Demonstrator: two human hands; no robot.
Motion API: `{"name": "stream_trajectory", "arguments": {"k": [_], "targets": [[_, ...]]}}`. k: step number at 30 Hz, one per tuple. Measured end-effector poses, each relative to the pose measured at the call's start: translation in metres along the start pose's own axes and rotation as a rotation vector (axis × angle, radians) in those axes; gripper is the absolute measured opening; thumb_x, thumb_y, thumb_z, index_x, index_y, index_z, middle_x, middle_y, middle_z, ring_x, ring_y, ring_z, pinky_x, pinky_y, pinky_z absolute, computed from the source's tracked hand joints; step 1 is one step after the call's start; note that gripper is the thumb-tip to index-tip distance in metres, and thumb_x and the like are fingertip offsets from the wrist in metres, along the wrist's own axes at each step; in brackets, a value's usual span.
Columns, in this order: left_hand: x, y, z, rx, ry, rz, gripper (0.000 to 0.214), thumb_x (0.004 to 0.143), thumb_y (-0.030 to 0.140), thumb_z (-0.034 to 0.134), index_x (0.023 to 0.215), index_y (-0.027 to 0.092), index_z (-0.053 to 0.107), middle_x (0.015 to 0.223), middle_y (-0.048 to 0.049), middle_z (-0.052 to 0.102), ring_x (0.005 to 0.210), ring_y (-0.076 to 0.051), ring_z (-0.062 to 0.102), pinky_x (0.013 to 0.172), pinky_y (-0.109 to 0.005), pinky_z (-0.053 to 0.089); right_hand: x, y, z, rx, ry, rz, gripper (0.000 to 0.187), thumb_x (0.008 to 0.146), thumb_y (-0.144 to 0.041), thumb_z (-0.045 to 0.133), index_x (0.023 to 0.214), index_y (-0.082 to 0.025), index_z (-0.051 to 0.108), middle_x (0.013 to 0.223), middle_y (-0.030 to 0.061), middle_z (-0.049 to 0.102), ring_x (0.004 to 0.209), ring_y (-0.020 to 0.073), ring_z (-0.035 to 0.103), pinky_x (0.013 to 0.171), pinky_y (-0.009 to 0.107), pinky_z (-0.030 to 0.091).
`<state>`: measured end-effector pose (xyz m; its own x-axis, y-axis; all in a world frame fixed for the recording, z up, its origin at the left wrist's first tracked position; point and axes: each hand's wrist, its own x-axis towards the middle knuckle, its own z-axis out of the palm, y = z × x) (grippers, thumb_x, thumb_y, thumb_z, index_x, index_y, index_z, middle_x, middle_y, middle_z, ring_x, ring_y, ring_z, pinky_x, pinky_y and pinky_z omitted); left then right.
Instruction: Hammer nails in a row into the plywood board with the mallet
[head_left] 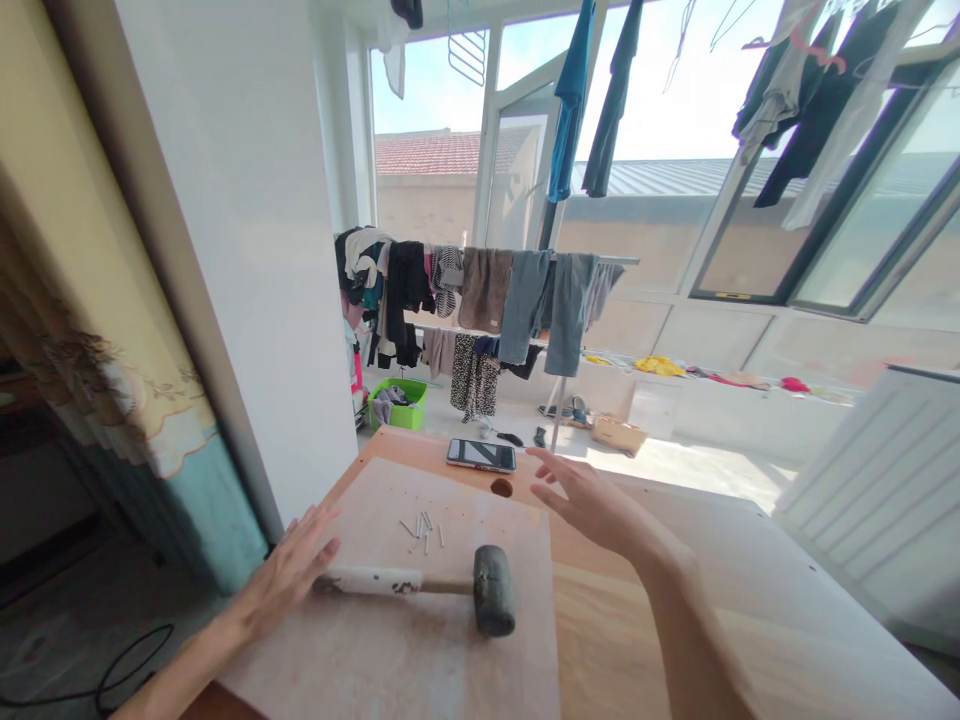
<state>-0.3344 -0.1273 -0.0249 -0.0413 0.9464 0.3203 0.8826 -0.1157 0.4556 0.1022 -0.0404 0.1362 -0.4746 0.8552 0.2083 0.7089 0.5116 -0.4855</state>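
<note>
A rubber mallet (493, 590) with a black head and a white-wrapped handle lies across a pale board (420, 660). Several nails (422, 530) lie in a loose cluster on the board behind the mallet. My left hand (296, 555) is at the board's left edge, near the handle's end, fingers stretched out and holding nothing. Over the table's right part, my right hand (577, 495) hovers with fingers apart and nothing in them. Close to its fingertips, a smartphone (481, 455) lies flat at the table's far edge.
The board lies on a wooden table (637, 610) with a round hole (501, 488) near the phone. Behind it stand a laundry rack with hung clothes (487, 285) and a green basket (401, 402). A white pillar (240, 250) and curtain (127, 350) stand left; a white ribbed panel (885, 490) is right.
</note>
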Motion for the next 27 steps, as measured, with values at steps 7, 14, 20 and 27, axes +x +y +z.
{"name": "stream_trajectory", "arguments": {"k": [7, 14, 20, 27], "targets": [[0.0, 0.068, 0.024, -0.111, -0.117, -0.004, 0.066, 0.101, 0.063, 0.03, 0.147, 0.02, 0.05, 0.167, -0.0124, 0.027, 0.154, -0.032, 0.021, 0.122, -0.057, 0.027, -0.035, -0.011, -0.008, -0.095, -0.006, -0.024, 0.042, 0.101, -0.04, 0.047, 0.139, -0.024, 0.055, 0.101, 0.0084, 0.074, 0.091, 0.0241, 0.07, 0.084, 0.038, 0.053], [-0.026, 0.127, 0.055, -0.224, -0.012, -0.006, 0.053, 0.101, 0.058, 0.035, 0.129, 0.022, 0.062, 0.157, -0.0124, 0.044, 0.15, -0.031, 0.034, 0.122, -0.058, 0.031, -0.108, 0.001, 0.045, -0.158, -0.147, 0.112, 0.046, 0.102, -0.046, 0.042, 0.136, -0.023, 0.063, 0.072, 0.0062, 0.07, 0.071, 0.0247, 0.069, 0.068, 0.032, 0.051], [-0.035, 0.164, 0.078, -0.172, 0.064, 0.086, 0.042, 0.101, 0.052, 0.042, 0.116, 0.024, 0.069, 0.149, -0.0114, 0.055, 0.144, -0.032, 0.044, 0.117, -0.057, 0.04, -0.131, 0.013, 0.09, -0.045, -0.054, 0.243, 0.064, 0.101, -0.056, 0.036, 0.15, -0.018, 0.051, 0.059, 0.0026, 0.066, 0.068, 0.0275, 0.069, 0.067, 0.033, 0.051], [-0.022, 0.179, 0.081, -0.206, 0.012, 0.1, 0.04, 0.102, 0.049, 0.042, 0.116, 0.023, 0.069, 0.146, -0.0096, 0.058, 0.141, -0.028, 0.048, 0.118, -0.054, 0.04, -0.111, 0.034, 0.109, 0.175, 0.121, 0.414, 0.048, 0.095, -0.062, 0.041, 0.101, -0.025, 0.071, 0.047, -0.0013, 0.059, 0.048, 0.0238, 0.061, 0.054, 0.029, 0.046]]}}
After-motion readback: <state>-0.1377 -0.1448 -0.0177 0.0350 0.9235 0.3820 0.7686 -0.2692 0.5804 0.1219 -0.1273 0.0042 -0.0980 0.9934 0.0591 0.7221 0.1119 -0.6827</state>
